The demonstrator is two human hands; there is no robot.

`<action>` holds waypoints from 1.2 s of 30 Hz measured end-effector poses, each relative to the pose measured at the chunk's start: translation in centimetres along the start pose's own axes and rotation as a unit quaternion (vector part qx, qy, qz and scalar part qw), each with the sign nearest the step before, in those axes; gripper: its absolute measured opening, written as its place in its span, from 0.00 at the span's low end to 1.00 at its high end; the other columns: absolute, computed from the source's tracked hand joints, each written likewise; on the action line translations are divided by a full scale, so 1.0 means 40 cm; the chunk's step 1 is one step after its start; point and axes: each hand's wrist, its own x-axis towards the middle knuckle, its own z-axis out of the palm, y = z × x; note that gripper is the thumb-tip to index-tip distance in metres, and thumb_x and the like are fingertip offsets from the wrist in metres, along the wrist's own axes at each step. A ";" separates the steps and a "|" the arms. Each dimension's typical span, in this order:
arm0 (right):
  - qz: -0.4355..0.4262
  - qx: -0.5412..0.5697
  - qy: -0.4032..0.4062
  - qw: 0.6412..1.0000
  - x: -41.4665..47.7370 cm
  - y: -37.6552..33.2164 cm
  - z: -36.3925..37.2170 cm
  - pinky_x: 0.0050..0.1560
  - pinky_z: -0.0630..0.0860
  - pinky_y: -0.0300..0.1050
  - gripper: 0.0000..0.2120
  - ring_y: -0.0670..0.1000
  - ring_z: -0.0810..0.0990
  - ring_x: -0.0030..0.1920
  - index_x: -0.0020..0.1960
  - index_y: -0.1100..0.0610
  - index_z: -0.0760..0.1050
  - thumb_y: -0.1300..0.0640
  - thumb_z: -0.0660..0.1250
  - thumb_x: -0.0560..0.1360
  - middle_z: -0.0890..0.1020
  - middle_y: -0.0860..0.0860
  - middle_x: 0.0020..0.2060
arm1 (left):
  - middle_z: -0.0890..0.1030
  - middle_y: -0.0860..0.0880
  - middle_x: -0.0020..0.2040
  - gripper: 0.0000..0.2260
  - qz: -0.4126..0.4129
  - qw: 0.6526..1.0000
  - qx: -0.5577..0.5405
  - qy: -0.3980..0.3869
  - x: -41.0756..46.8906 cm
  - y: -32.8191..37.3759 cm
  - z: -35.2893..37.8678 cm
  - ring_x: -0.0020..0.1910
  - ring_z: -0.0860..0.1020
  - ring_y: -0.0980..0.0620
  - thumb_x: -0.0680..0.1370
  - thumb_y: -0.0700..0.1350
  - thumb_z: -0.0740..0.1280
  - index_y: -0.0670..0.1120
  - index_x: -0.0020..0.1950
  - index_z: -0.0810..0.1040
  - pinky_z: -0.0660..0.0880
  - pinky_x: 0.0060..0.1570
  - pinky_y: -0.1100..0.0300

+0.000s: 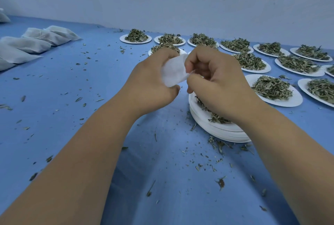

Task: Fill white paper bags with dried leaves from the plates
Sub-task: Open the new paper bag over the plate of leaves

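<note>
While the left hand (153, 82) grips a white paper bag (174, 72) with curled fingers at the centre of the frame, the right hand (218, 83) pinches the right edge of the bag between thumb and bent fingers, just above a stack of plates (222, 132). I cannot tell whether the bag already has leaves inside, because the hands cover most of it.

I judge the task to be somewhere in its first half. At the upper left lie the filled bags (25, 44), at least five in a row, each overlapping the next. A sixth white shape at the very left edge may be one more. The stack, to the lower right of the centre, seems to be made of emptied plates, several but too close together to count. The top one carries a small rest of dried leaves (216, 119).

Much is left to do. In the upper right I count twelve full plates (289, 101): six in the far row, four in the middle row (one half hidden behind the left hand, one cut by the right edge) and two in the near row. One more could be hidden behind the hands. Loose leaf bits (220, 145) are scattered over the blue table (90, 98).
</note>
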 end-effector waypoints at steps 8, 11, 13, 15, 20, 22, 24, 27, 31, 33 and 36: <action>0.049 -0.019 -0.199 0.979 -0.001 -0.012 -0.014 0.28 0.62 0.40 0.13 0.45 0.64 0.25 0.49 0.67 0.74 0.57 0.63 0.70 0.72 0.48 0.32 | 0.80 0.56 0.46 0.15 0.053 0.998 0.040 0.018 -0.006 0.018 0.008 0.46 0.79 0.53 0.70 0.46 0.73 0.57 0.55 0.78 0.78 0.44 0.49; 0.060 0.002 -0.205 0.977 -0.005 -0.021 -0.015 0.26 0.61 0.37 0.11 0.44 0.64 0.22 0.38 0.60 0.70 0.55 0.68 0.74 0.67 0.41 0.24 | 0.82 0.56 0.46 0.20 0.087 0.994 0.064 0.016 -0.013 0.028 -0.003 0.47 0.79 0.54 0.68 0.48 0.71 0.55 0.60 0.78 0.76 0.49 0.51; 0.051 0.009 -0.213 0.976 -0.002 -0.023 -0.024 0.25 0.62 0.28 0.17 0.40 0.70 0.22 0.32 0.51 0.69 0.61 0.69 0.76 0.68 0.37 0.20 | 0.81 0.55 0.48 0.26 0.104 0.991 0.087 0.001 -0.015 0.035 -0.007 0.50 0.78 0.52 0.66 0.48 0.68 0.54 0.65 0.77 0.76 0.53 0.48; 0.051 -0.002 -0.217 0.975 0.004 -0.020 -0.031 0.26 0.62 0.28 0.22 0.39 0.70 0.24 0.27 0.49 0.66 0.60 0.71 0.76 0.67 0.37 0.20 | 0.79 0.58 0.51 0.28 0.094 0.991 0.087 -0.026 -0.017 0.040 -0.008 0.52 0.77 0.53 0.66 0.51 0.66 0.55 0.67 0.74 0.75 0.53 0.51; 0.051 -0.057 -0.218 0.973 0.005 -0.032 -0.023 0.32 0.63 0.47 0.24 0.48 0.65 0.28 0.47 0.70 0.74 0.47 0.66 0.69 0.73 0.53 0.31 | 0.79 0.57 0.46 0.21 0.058 0.995 0.087 -0.007 -0.007 0.023 -0.011 0.46 0.78 0.53 0.67 0.45 0.71 0.57 0.59 0.76 0.74 0.42 0.57; 0.039 -0.092 -0.208 0.973 0.004 -0.033 -0.017 0.37 0.68 0.50 0.24 0.50 0.68 0.33 0.53 0.67 0.76 0.46 0.66 0.71 0.80 0.61 0.47 | 0.79 0.57 0.44 0.19 0.069 0.993 0.100 0.012 -0.005 0.021 -0.010 0.45 0.78 0.52 0.67 0.44 0.74 0.55 0.56 0.78 0.74 0.45 0.57; 0.040 -0.092 -0.200 0.975 0.002 -0.030 -0.012 0.40 0.73 0.48 0.16 0.47 0.72 0.35 0.52 0.62 0.78 0.49 0.68 0.74 0.81 0.59 0.51 | 0.79 0.55 0.43 0.16 0.089 0.992 0.090 0.014 -0.007 0.024 -0.006 0.43 0.78 0.53 0.67 0.45 0.75 0.53 0.54 0.79 0.72 0.44 0.58; 0.028 -0.081 -0.201 0.976 -0.008 -0.030 -0.009 0.34 0.68 0.33 0.09 0.40 0.71 0.30 0.48 0.61 0.78 0.55 0.68 0.75 0.82 0.52 0.47 | 0.78 0.52 0.41 0.10 0.081 0.994 0.068 0.005 -0.008 0.026 0.000 0.41 0.76 0.52 0.69 0.47 0.72 0.50 0.49 0.78 0.73 0.39 0.55; 0.006 -0.003 -0.111 0.994 -0.001 -0.035 -0.032 0.30 0.65 0.28 0.17 0.40 0.70 0.25 0.37 0.39 0.80 0.61 0.65 0.74 0.81 0.37 0.31 | 0.77 0.54 0.40 0.06 0.043 0.995 0.084 0.039 -0.003 0.014 -0.012 0.40 0.75 0.54 0.72 0.48 0.71 0.54 0.46 0.76 0.74 0.38 0.55; 0.009 0.032 -0.001 0.999 0.011 -0.024 -0.048 0.25 0.65 0.36 0.15 0.44 0.67 0.23 0.41 0.47 0.85 0.62 0.63 0.71 0.79 0.45 0.26 | 0.78 0.55 0.43 0.07 0.015 0.996 0.074 0.046 -0.001 0.012 -0.016 0.43 0.76 0.56 0.72 0.49 0.72 0.53 0.47 0.76 0.73 0.39 0.61; 0.048 0.029 0.072 0.996 0.024 -0.006 -0.046 0.28 0.73 0.46 0.13 0.53 0.82 0.34 0.47 0.53 0.82 0.66 0.62 0.72 0.85 0.51 0.41 | 0.81 0.56 0.49 0.12 -0.029 0.999 0.009 0.024 0.000 0.020 -0.015 0.49 0.79 0.56 0.70 0.50 0.74 0.54 0.52 0.79 0.77 0.46 0.60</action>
